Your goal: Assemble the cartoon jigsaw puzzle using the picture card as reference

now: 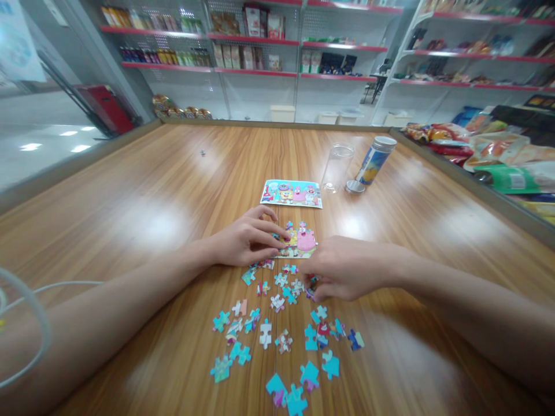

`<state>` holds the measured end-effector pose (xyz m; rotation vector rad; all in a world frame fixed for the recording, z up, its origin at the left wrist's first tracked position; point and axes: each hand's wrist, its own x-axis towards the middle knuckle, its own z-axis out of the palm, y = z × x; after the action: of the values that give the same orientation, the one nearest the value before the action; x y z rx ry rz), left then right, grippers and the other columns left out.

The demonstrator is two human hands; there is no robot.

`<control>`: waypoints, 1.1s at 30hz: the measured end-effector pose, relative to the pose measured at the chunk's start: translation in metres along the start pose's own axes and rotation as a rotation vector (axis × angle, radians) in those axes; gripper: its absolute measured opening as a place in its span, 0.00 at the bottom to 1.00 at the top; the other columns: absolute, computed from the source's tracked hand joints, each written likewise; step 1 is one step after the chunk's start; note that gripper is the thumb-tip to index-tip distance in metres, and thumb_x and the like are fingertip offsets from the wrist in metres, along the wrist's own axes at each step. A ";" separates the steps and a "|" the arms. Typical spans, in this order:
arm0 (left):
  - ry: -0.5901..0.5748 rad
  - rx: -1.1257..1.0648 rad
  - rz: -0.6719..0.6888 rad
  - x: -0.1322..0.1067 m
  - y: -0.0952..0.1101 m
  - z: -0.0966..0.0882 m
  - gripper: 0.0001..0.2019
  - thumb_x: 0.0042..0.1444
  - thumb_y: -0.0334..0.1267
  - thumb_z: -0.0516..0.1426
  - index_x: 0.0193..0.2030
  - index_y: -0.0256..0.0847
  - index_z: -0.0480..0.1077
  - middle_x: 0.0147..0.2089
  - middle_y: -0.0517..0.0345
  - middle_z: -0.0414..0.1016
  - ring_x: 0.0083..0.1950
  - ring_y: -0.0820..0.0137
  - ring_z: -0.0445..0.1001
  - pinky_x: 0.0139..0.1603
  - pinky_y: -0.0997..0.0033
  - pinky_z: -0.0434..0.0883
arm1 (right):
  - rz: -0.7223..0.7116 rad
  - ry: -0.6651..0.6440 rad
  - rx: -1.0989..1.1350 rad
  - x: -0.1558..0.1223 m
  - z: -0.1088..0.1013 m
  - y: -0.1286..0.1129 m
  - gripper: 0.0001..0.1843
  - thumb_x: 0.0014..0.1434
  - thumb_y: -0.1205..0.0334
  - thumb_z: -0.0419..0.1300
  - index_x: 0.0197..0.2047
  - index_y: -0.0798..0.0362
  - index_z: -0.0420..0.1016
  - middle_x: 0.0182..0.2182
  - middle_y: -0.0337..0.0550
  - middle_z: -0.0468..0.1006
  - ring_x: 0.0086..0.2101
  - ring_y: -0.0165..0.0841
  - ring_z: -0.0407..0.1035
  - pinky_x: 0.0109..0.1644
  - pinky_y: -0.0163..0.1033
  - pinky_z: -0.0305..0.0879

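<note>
We see the partly joined puzzle [306, 241] lying flat on the wooden table [165, 179], in front of us and between our two hands. Our left hand [245, 238] has its fingers loosely spread, and their tips rest over the left part of the puzzle. Our right hand [342, 268] is at the lower right corner, with fingers bent downward near some loose pieces [310, 337]; we cannot tell if they grip one. Many such pieces are scattered nearer to us. Beyond the puzzle lies the picture card [291, 194], and farther right stand a clear jar [337, 166] and a blue canister [375, 162].
</note>
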<state>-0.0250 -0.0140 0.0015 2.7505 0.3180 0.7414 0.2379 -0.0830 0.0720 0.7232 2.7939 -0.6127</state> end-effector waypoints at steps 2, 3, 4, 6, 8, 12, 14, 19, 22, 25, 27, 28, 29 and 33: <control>-0.001 0.004 -0.007 0.001 0.001 -0.001 0.14 0.58 0.35 0.64 0.51 0.51 0.79 0.54 0.55 0.81 0.56 0.62 0.72 0.63 0.50 0.67 | 0.007 0.040 -0.011 0.002 0.002 0.001 0.09 0.57 0.56 0.69 0.39 0.51 0.80 0.29 0.39 0.79 0.29 0.31 0.69 0.31 0.36 0.51; -0.001 0.007 -0.011 0.001 0.002 -0.001 0.14 0.58 0.35 0.64 0.50 0.51 0.79 0.55 0.55 0.80 0.56 0.63 0.72 0.63 0.50 0.67 | 0.009 0.062 -0.015 0.003 0.003 0.002 0.09 0.57 0.56 0.69 0.39 0.51 0.80 0.29 0.39 0.79 0.29 0.31 0.69 0.31 0.36 0.51; -0.002 0.011 -0.014 0.002 0.002 -0.001 0.13 0.58 0.35 0.64 0.50 0.51 0.80 0.55 0.55 0.80 0.56 0.63 0.72 0.63 0.51 0.67 | 0.010 0.079 -0.015 0.005 0.004 0.004 0.09 0.57 0.56 0.69 0.38 0.51 0.80 0.29 0.39 0.79 0.29 0.31 0.69 0.31 0.35 0.51; -0.008 0.018 -0.021 0.003 0.004 -0.002 0.12 0.58 0.35 0.64 0.49 0.51 0.80 0.55 0.55 0.80 0.55 0.63 0.72 0.63 0.51 0.66 | 0.001 0.097 0.006 0.007 0.007 0.007 0.08 0.58 0.57 0.69 0.38 0.51 0.80 0.30 0.39 0.80 0.30 0.31 0.69 0.32 0.35 0.53; -0.012 0.020 -0.025 0.003 0.005 -0.002 0.12 0.58 0.36 0.64 0.48 0.50 0.80 0.54 0.54 0.80 0.55 0.62 0.71 0.62 0.51 0.66 | -0.036 0.113 0.051 0.010 0.010 0.011 0.08 0.59 0.57 0.69 0.39 0.52 0.79 0.29 0.39 0.80 0.29 0.30 0.69 0.32 0.34 0.54; -0.006 0.019 -0.031 0.003 0.005 -0.002 0.11 0.59 0.36 0.63 0.49 0.49 0.80 0.54 0.53 0.80 0.56 0.61 0.70 0.61 0.52 0.67 | -0.182 0.221 0.160 0.014 0.020 0.024 0.09 0.59 0.57 0.69 0.37 0.53 0.79 0.23 0.35 0.76 0.25 0.27 0.67 0.30 0.33 0.55; -0.008 0.020 -0.030 0.003 0.005 -0.002 0.11 0.59 0.36 0.63 0.49 0.48 0.80 0.54 0.53 0.79 0.56 0.61 0.69 0.62 0.52 0.67 | -0.241 0.293 0.181 0.016 0.026 0.030 0.08 0.58 0.57 0.68 0.36 0.53 0.80 0.21 0.33 0.73 0.23 0.27 0.66 0.29 0.33 0.54; -0.007 0.016 -0.026 0.004 0.006 -0.002 0.12 0.58 0.35 0.63 0.49 0.49 0.80 0.54 0.53 0.80 0.56 0.61 0.70 0.62 0.52 0.67 | -0.315 0.398 0.125 0.019 0.037 0.035 0.08 0.60 0.57 0.64 0.35 0.53 0.77 0.20 0.33 0.70 0.23 0.27 0.65 0.29 0.34 0.54; -0.003 0.017 -0.026 0.004 0.006 -0.002 0.12 0.58 0.35 0.63 0.49 0.49 0.80 0.54 0.54 0.80 0.55 0.62 0.70 0.62 0.52 0.67 | -0.310 0.408 0.080 0.019 0.037 0.034 0.09 0.61 0.56 0.63 0.38 0.53 0.77 0.22 0.34 0.71 0.24 0.28 0.66 0.29 0.34 0.54; -0.001 0.013 -0.029 0.004 0.006 -0.002 0.11 0.58 0.35 0.64 0.48 0.50 0.80 0.53 0.54 0.80 0.56 0.62 0.70 0.62 0.52 0.67 | -0.304 0.405 0.034 0.019 0.038 0.034 0.12 0.63 0.53 0.61 0.43 0.52 0.76 0.24 0.35 0.73 0.25 0.29 0.67 0.30 0.35 0.54; 0.003 0.009 -0.029 0.004 0.006 -0.002 0.11 0.58 0.35 0.64 0.48 0.50 0.80 0.53 0.54 0.80 0.56 0.62 0.70 0.62 0.52 0.67 | -0.309 0.406 0.015 0.018 0.039 0.034 0.12 0.64 0.53 0.60 0.45 0.52 0.76 0.25 0.36 0.74 0.26 0.29 0.67 0.30 0.35 0.54; 0.006 0.007 -0.029 0.004 0.006 -0.002 0.11 0.58 0.35 0.64 0.48 0.49 0.80 0.53 0.54 0.80 0.56 0.62 0.70 0.62 0.52 0.68 | -0.312 0.406 0.010 0.018 0.039 0.034 0.12 0.64 0.54 0.59 0.45 0.52 0.76 0.25 0.37 0.74 0.25 0.29 0.67 0.30 0.35 0.54; 0.007 0.006 -0.029 0.004 0.007 -0.002 0.11 0.58 0.35 0.64 0.48 0.49 0.80 0.53 0.53 0.80 0.56 0.62 0.70 0.62 0.52 0.68 | -0.315 0.404 0.008 0.018 0.039 0.034 0.11 0.64 0.55 0.59 0.45 0.51 0.76 0.25 0.37 0.75 0.25 0.29 0.67 0.30 0.35 0.54; 0.003 0.010 -0.030 0.004 0.007 -0.002 0.12 0.58 0.35 0.63 0.48 0.48 0.80 0.54 0.53 0.80 0.56 0.61 0.70 0.61 0.52 0.67 | -0.307 0.386 0.010 0.018 0.038 0.032 0.08 0.62 0.58 0.60 0.42 0.51 0.76 0.25 0.36 0.75 0.25 0.29 0.66 0.29 0.35 0.52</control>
<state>-0.0214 -0.0192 0.0077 2.7482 0.3633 0.7385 0.2414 -0.0669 0.0216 0.4537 3.2995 -0.5901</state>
